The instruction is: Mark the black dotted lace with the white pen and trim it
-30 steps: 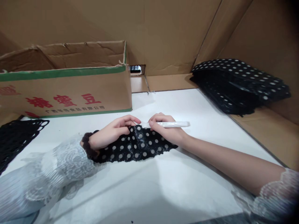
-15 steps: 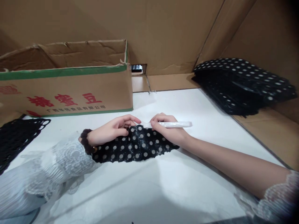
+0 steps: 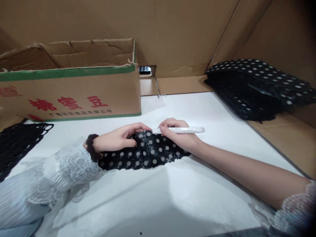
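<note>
Big cardboard box point(image 3: 86, 90) upper left, dotted black stack point(image 3: 247, 93) upper right; mid-frame, here's the dotted sheet point(image 3: 153, 151), left hand point(image 3: 115, 139) curled over it, grip impossible to tell, and the right hand point(image 3: 182, 138), just apart from the left, pinching the slim white tool point(image 3: 190, 130)!

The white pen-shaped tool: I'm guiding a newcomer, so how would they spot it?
On the white tabletop, find the central dotted black sheet. At its far edge, the right hand grips the white pen-shaped tool, the only slim, straight white thing there.
</note>
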`<state>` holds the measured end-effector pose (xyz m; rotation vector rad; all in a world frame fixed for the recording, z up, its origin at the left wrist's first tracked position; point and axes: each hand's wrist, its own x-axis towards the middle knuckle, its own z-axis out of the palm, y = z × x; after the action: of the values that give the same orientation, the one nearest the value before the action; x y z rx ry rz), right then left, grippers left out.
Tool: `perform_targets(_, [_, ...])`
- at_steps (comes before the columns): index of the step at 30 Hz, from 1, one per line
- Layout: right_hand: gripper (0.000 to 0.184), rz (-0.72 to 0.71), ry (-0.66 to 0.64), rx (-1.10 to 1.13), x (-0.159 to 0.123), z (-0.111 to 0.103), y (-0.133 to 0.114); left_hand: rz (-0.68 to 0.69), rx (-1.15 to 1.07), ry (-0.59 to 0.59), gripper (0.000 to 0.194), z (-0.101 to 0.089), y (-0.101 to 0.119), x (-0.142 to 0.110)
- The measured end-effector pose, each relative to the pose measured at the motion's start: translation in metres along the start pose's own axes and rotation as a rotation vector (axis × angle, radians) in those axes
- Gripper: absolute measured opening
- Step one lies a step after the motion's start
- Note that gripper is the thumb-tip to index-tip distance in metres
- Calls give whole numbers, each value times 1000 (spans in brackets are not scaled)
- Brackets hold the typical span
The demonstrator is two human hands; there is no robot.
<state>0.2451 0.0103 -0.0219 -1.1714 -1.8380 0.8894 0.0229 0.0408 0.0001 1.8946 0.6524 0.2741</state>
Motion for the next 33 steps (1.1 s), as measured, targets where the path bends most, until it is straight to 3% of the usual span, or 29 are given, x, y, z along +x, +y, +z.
perform_targets(6, [17,-15,42,-18,-1,-1,-1,-1,10,14,42,1,-2,1])
perform_targets(9, [20,19,31,59,0,-2,-6,11,20,23,42,1,-3,1])
perform_targets(12, [20,52,48,164,2,0,-9,-16,-4,59,28,1,-3,1])
perform_targets(16, [21,53,-24,173,2,5,-9,-74,-56,143,14,4,0,3])
perform_targets(19, [23,95,-61,165,2,6,-9,-79,-78,182,11,8,0,4])
perform_targets(23, [21,33,-74,131,1,6,-9,-70,-105,215,11,10,-1,3])
perform_targets(33, [20,-32,-63,-151,-5,9,-8,-20,298,173,18,12,0,4])
